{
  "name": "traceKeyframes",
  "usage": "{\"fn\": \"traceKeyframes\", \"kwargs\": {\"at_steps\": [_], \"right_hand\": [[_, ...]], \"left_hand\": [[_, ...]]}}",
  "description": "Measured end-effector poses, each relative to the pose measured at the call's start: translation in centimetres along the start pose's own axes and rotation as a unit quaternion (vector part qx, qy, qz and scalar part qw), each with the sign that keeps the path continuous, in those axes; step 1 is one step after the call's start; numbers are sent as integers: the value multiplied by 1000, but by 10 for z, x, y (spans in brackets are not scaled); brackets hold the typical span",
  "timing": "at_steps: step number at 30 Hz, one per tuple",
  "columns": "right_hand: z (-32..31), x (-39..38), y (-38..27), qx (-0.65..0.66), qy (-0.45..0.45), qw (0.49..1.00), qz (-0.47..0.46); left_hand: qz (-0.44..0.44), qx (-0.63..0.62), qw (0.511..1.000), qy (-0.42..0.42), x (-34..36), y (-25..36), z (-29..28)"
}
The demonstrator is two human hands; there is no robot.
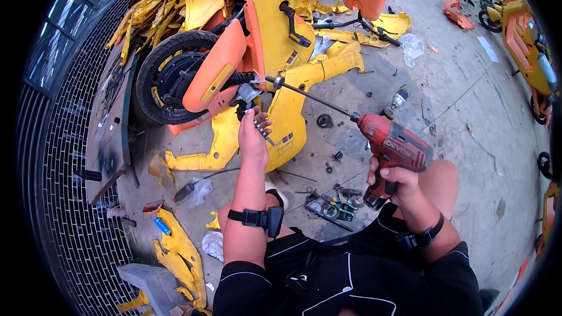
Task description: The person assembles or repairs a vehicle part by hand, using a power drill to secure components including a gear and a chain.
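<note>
My right hand (391,177) is closed around the grip of a red and black cordless driver (398,143). A long steel extension shaft (316,100) runs left from its chuck. The shaft's far end meets a yellow and orange scooter (263,26) lying on its side, close by the dark coil shock absorber (240,78). Just below that spot, my left hand (253,134) is closed on a slim dark-and-silver rod (264,133), whose exact kind I cannot make out. The scooter's wheel (170,76) lies left of my left hand.
Yellow panels (287,123) lie under the scooter, with a panel heap (187,0) behind. A second power tool (399,98), a gear (324,120) and assorted hand tools (339,206) are on the concrete. More scooters (527,47) stand at right; a brick wall (70,187) is left.
</note>
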State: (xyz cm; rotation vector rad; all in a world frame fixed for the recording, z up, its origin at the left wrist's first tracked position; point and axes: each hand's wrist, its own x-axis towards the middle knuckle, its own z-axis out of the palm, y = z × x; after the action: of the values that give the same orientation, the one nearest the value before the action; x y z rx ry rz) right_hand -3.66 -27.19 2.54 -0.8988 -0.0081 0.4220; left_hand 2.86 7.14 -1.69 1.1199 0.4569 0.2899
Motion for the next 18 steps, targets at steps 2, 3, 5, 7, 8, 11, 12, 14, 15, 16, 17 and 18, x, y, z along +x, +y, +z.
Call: {"fn": "traceKeyframes", "kwargs": {"at_steps": [2,3,5,7,8,11,12,14,15,16,17,18], "right_hand": [[0,-1,-1,-2,-2,1000,-8],[0,-1,-1,-3,-3,1000,-11],[1,-2,-2,-5,-7,1000,-8],[1,-2,-3,-4,-10,1000,-8],[0,-2,-3,-1,-12,1000,-9],[-1,-3,-2,-3,-5,1000,-7],[-1,-2,-2,-6,-1,1000,-6],[0,-2,-3,-17,13,1000,-1],[1,-1,-3,-23,20,1000,2],[1,-1,-4,-24,23,999,3],[3,0,-5,-26,27,999,4],[3,0,-6,-27,30,999,5]], "left_hand": [[0,-1,1000,-6,2,-3,1],[1,-1,1000,-8,2,-3,1],[0,1,1000,-5,2,-4,1],[0,4,1000,-6,2,-4,3],[0,5,1000,-6,1,-4,4],[2,13,1000,-10,0,-5,5],[3,16,1000,-12,-1,-4,5],[2,20,1000,-12,-2,-4,6],[2,22,1000,-11,-2,-4,6],[1,24,1000,-11,-2,-4,5],[0,25,1000,-12,-1,-5,4],[0,27,1000,-13,-1,-5,4]]}}
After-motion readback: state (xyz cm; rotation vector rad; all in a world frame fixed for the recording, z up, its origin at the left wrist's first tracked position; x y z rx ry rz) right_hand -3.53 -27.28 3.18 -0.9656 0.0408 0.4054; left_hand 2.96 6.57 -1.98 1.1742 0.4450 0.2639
